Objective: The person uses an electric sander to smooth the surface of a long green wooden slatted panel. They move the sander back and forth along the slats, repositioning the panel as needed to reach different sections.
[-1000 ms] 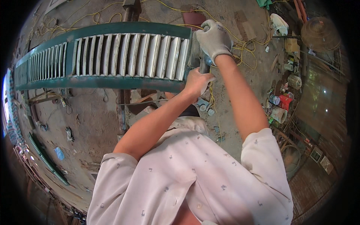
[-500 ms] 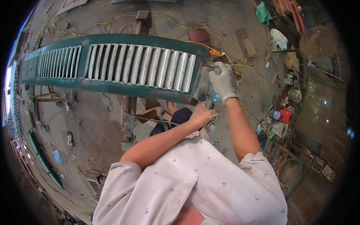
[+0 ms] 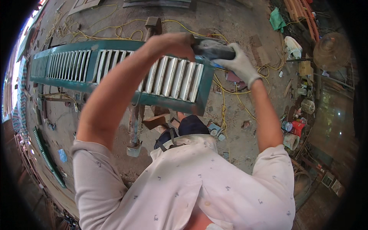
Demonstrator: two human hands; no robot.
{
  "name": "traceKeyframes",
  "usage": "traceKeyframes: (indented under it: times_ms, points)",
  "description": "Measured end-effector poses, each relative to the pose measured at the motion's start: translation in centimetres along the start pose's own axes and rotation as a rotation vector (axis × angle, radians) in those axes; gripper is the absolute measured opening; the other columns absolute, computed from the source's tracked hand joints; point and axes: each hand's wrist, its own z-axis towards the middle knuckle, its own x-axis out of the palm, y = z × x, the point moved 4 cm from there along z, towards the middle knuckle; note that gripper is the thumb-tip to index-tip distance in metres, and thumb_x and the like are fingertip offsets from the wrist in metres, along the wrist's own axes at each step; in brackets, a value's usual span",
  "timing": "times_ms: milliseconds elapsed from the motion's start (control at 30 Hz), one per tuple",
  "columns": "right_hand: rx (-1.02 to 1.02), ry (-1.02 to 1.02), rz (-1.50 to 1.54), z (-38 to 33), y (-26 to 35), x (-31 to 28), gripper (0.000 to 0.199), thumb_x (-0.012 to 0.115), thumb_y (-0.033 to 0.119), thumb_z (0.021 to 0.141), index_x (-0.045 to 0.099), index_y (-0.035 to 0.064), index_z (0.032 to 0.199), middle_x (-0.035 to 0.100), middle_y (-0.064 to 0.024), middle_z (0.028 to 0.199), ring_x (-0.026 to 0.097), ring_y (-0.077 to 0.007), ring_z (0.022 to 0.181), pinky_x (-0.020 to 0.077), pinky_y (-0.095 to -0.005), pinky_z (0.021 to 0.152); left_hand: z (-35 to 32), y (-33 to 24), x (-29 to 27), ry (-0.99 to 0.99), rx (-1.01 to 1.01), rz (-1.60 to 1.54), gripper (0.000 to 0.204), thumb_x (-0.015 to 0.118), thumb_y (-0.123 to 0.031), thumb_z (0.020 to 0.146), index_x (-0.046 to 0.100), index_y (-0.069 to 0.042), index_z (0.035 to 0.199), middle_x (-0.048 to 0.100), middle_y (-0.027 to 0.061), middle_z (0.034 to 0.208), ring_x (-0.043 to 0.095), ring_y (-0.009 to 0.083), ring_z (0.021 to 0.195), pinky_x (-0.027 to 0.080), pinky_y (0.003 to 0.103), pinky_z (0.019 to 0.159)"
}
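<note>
A: Largest item?
B: Shutter [image 3: 115, 69], green frame, pale slats, long, lying across a stand above the dirt floor [image 3: 245, 145].

A: Next?
B: Yellow cable [image 3: 226, 96], looped over the floor past the shutter's right end.

A: The tool?
B: Power tool [image 3: 211, 50], dark grey, held over the shutter's right end, near its top rail.

A: Hands?
B: Left hand [image 3: 174, 42], bare, closed round the tool's left end. Right hand [image 3: 239, 63], grey glove, wrapped tight round its right end.
</note>
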Motion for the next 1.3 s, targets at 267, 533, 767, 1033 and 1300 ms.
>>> traceKeyframes:
  times_ms: [267, 533, 767, 1033, 1300]
  points:
    - [0.128, 0.339, -0.536, 5.8, 2.1, 2.0, 0.101, 0.082, 0.072, 0.079, 0.059, -0.0016, 0.144, 0.069, -0.0276, 0.139, 0.07, -0.0381, 0.128, 0.0539, -0.0452, 0.11, 4.9, 3.4, -0.7, 0.173, -0.08, 0.317, 0.043, 0.084, -0.034, 0.08, 0.083, -0.012, 0.117, 0.082, 0.0131, 0.1, 0.08, 0.0308, 0.098, 0.061, 0.045, 0.087]
    - [-0.311, 0.235, -0.611, 9.4, 4.8, 5.4, 0.085, 0.082, 0.058, 0.081, 0.059, 0.0117, 0.148, 0.07, -0.0162, 0.141, 0.069, -0.0343, 0.129, 0.0542, -0.0448, 0.112, 4.4, 6.7, -0.4, 0.023, -0.109, 0.424, 0.028, 0.073, -0.014, 0.084, 0.085, -0.01, 0.109, 0.083, 0.0148, 0.107, 0.08, 0.0337, 0.105, 0.063, 0.046, 0.088]
    - [-0.443, 0.147, -0.486, 13.0, 10.6, 11.1, 0.075, 0.086, 0.04, 0.077, 0.063, 0.0164, 0.144, 0.073, -0.0131, 0.136, 0.072, -0.0297, 0.124, 0.0568, -0.0444, 0.107, -0.4, 14.4, -3.2, -0.13, -0.125, 0.41, 0.028, 0.073, -0.021, 0.088, 0.083, -0.009, 0.11, 0.081, 0.0188, 0.108, 0.078, 0.0385, 0.106, 0.061, 0.051, 0.095]
    - [-0.665, 0.165, -0.308, 15.7, 14.6, 13.9, 0.049, 0.078, 0.031, 0.08, 0.069, 0.0086, 0.123, 0.078, -0.023, 0.115, 0.075, -0.0411, 0.109, 0.0577, -0.0507, 0.098, -3.2, 19.9, -5.0, -0.179, -0.225, 0.493, 0.039, 0.078, -0.029, 0.084, 0.081, -0.007, 0.116, 0.079, 0.0225, 0.108, 0.076, 0.0431, 0.104, 0.059, 0.053, 0.097]
    - [-0.671, 0.033, -0.359, 12.0, 7.5, 9.5, 0.074, 0.089, 0.043, 0.08, 0.061, 0.0176, 0.143, 0.072, -0.0153, 0.134, 0.072, -0.0335, 0.121, 0.0577, -0.0487, 0.103, 1.1, 9.7, -3.5, 0.072, -0.307, 0.457, 0.024, 0.076, -0.027, 0.088, 0.085, -0.01, 0.103, 0.083, 0.0149, 0.101, 0.082, 0.0313, 0.095, 0.066, 0.043, 0.084]
